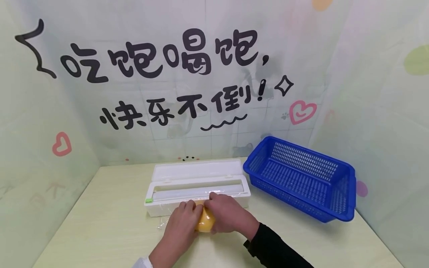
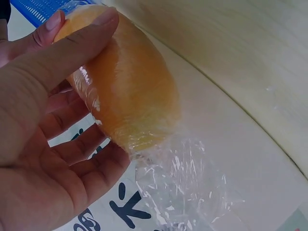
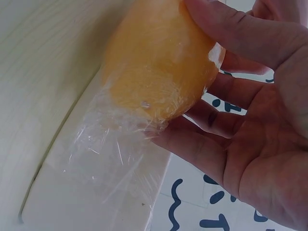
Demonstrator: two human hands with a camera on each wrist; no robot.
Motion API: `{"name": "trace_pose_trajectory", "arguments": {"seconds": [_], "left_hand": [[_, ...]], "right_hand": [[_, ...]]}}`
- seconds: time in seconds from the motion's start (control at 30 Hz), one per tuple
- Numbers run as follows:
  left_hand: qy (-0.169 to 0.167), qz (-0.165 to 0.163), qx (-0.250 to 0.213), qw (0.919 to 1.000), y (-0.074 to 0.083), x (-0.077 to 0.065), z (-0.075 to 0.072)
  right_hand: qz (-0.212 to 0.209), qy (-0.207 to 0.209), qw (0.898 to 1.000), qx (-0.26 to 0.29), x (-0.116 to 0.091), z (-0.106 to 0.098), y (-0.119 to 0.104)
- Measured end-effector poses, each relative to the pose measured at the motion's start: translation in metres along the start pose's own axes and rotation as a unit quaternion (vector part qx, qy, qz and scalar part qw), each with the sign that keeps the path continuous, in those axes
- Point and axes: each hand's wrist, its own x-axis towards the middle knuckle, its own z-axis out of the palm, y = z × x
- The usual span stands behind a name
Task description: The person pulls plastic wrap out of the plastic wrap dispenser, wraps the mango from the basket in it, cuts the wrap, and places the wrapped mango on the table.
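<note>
Both hands hold an oval, orange-yellow fruit [image 1: 205, 222], mango-like in shape and wrapped in clear cling film. My left hand [image 1: 182, 223] grips its left side, the thumb [image 2: 91, 41] lying across the top and the fingers curled beneath. On the other side, my right hand [image 1: 231, 214] holds it between thumb and curled fingers. Loose crumpled cling film [image 2: 185, 183] trails from one end of the fruit in the left wrist view; film [image 3: 110, 149] also hangs off an end in the right wrist view. Just behind the hands is a white cling film box [image 1: 161, 210], lid raised.
Inside the box lies a roll of film [image 1: 197, 191], and a small green tab [image 1: 149, 200] sits at its left corner. A blue plastic basket [image 1: 295, 201] stands at the right on the pale wooden table [image 1: 100, 223]. Printed sheets [image 1: 134, 93] wall the table in.
</note>
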Motion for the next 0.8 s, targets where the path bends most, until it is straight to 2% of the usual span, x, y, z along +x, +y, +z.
{"name": "trace_pose_trajectory", "arguments": {"seconds": [0.17, 0.47, 0.67, 0.73, 0.8], "left_hand": [[0.013, 0.009, -0.014, 0.9998, -0.003, 0.002, 0.000], [-0.031, -0.008, -0.078, 0.9965, -0.016, 0.008, -0.008], [-0.042, 0.004, -0.127, 0.9910, -0.028, 0.014, -0.008], [-0.056, 0.007, -0.135, 0.9892, -0.031, 0.017, -0.008], [-0.077, 0.006, -0.142, 0.9869, -0.032, 0.021, -0.010]], "right_hand": [[0.002, -0.003, 1.000, 0.018, -0.001, 0.000, 0.002], [-0.009, -0.006, 0.999, 0.032, -0.004, 0.000, 0.005], [-0.005, 0.029, 0.997, 0.074, -0.013, 0.002, 0.003], [-0.003, 0.049, 0.997, 0.051, -0.017, 0.003, 0.000], [-0.003, 0.074, 0.997, 0.005, -0.021, 0.004, -0.005]]}}
